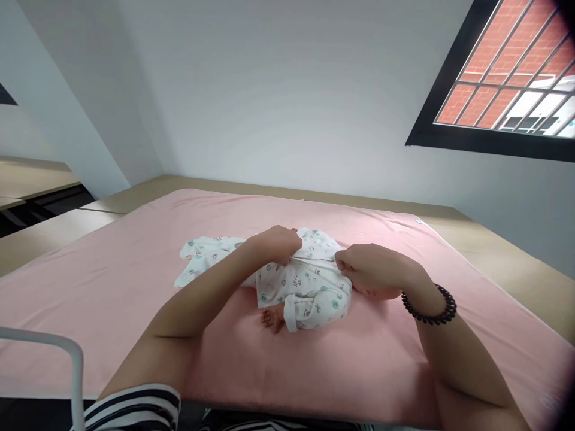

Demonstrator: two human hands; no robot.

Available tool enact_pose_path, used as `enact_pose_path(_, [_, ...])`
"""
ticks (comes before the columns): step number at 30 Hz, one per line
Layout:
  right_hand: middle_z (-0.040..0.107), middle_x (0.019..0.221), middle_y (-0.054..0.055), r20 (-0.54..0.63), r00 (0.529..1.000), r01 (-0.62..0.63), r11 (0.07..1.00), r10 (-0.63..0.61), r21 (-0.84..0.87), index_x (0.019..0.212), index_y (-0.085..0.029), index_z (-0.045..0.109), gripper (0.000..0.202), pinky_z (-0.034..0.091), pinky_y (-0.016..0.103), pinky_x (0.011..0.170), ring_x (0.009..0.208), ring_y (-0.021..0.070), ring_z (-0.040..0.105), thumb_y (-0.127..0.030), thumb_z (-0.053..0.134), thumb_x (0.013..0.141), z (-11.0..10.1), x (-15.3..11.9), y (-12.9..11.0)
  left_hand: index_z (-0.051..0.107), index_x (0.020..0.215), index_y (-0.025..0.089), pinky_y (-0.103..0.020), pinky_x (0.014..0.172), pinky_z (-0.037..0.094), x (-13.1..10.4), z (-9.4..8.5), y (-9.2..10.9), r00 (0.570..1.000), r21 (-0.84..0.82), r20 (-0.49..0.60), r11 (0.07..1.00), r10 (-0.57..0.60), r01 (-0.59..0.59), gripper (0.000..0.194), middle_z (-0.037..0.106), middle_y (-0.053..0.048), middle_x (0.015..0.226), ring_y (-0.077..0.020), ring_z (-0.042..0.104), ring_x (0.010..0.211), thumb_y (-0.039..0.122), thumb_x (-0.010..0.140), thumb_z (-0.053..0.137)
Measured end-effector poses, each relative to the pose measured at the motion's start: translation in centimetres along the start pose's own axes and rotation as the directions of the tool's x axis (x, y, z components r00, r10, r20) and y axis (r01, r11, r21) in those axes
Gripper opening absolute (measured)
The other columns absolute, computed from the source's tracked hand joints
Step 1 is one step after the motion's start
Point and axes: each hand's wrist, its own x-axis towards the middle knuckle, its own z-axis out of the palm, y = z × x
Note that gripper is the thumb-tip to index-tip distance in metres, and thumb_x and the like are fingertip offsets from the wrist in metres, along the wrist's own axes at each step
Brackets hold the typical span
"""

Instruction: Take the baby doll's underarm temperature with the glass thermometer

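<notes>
A baby doll lies on its back on a pink cloth (148, 257), its head to the right, mostly hidden behind my right hand. It wears a white printed top (309, 284) and white printed trousers (204, 254). My left hand (282, 244) is closed on the top's edge near the middle of the chest. Near the collar, my right hand (359, 263) pinches the same top. The fabric is stretched in a line between both hands. One small doll hand (272, 317) sticks out of the near sleeve.
A wooden table (453, 224) shows around the pink cloth, against a white wall. A barred window (507, 78) is at upper right. A pale metal tube (77, 371) curves at lower left.
</notes>
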Motion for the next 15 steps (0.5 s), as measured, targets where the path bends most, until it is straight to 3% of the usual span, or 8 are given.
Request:
enact_pose_path(3, [0.056, 0.069, 0.002, -0.058, 0.998, 0.007, 1.000, -0.008, -0.025, 0.075, -0.021, 0.040, 0.012, 0.027, 0.030, 0.054, 0.058, 0.0149, 0.039, -0.021, 0.043, 0.087, -0.1, -0.2, 0.5, 0.050, 0.067, 0.017, -0.031, 0.055, 0.033, -1.5, -0.2, -0.5, 0.999, -0.067, -0.033, 0.998, 0.013, -0.015, 0.010, 0.068, -0.009, 0.102, -0.0152, 0.052, 0.058, 0.011, 0.070, 0.058])
enact_pose_path(8, [0.050, 0.065, 0.000, -0.120, 0.990, 0.079, 0.997, -0.080, -0.009, 0.072, -0.020, 0.036, 0.016, 0.023, 0.031, 0.056, 0.059, 0.0143, 0.032, -0.021, 0.046, 0.084, -0.2, -0.5, 1.1, 0.057, 0.077, 0.020, -0.031, 0.057, 0.033, -3.9, -0.6, -0.9, 0.998, -0.193, -0.062, 0.980, 0.027, -0.039, 0.007, 0.066, -0.004, 0.091, -0.0162, 0.051, 0.063, 0.016, 0.072, 0.056])
enact_pose_path(12, [0.047, 0.063, -0.001, -0.076, 0.986, 0.153, 0.987, -0.150, 0.042, 0.069, -0.019, 0.037, 0.018, 0.022, 0.031, 0.057, 0.060, 0.0135, 0.033, -0.020, 0.050, 0.080, -0.3, -0.9, 1.4, 0.059, 0.082, 0.021, -0.030, 0.059, 0.035, -5.0, -1.2, -0.3, 0.998, -0.249, -0.012, 0.966, 0.066, -0.067, 0.010, 0.066, -0.001, 0.089, -0.0165, 0.052, 0.067, 0.016, 0.074, 0.057])
enact_pose_path(15, [0.053, 0.068, -0.001, 0.005, 0.976, 0.218, 0.972, -0.219, 0.087, 0.069, -0.020, 0.046, 0.010, 0.027, 0.029, 0.058, 0.064, 0.0134, 0.041, -0.015, 0.053, 0.074, -0.6, -1.3, 1.5, 0.060, 0.085, 0.022, -0.030, 0.063, 0.037, -5.5, -1.5, 0.5, 0.990, -0.279, 0.021, 0.951, 0.143, -0.132, 0.013, 0.068, -0.001, 0.091, -0.0186, 0.055, 0.075, 0.014, 0.076, 0.057])
